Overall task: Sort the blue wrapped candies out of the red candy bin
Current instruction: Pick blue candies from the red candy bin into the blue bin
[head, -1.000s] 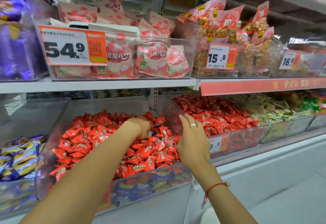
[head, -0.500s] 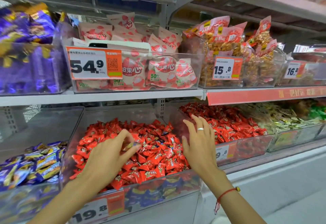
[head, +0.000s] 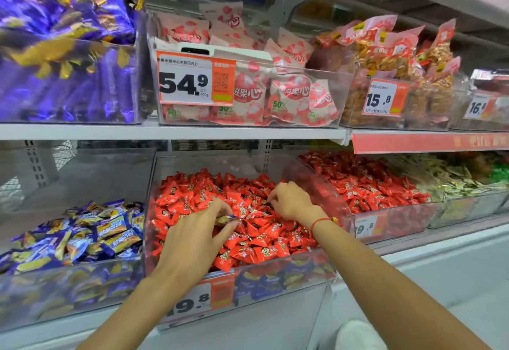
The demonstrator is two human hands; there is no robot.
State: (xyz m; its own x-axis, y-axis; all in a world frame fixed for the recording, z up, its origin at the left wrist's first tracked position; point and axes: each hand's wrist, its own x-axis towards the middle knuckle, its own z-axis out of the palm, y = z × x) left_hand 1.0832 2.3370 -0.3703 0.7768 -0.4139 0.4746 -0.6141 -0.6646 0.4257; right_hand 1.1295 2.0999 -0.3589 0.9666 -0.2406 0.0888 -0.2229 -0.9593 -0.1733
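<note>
Filling the clear red candy bin, red candies lay heaped; left hand pinched a blue wrapped candy atop them; right hand fingers curled into the pile, contents unclear.

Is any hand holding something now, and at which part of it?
The left hand pinches a blue candy by its wrapper, between thumb and fingers. The right hand digs in the red candies; whether it holds anything cannot be told.

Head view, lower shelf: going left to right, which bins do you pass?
Blue candy bin → red candy bin, both hands in it → second red candy bin → pale-wrapped candy bin.
</note>
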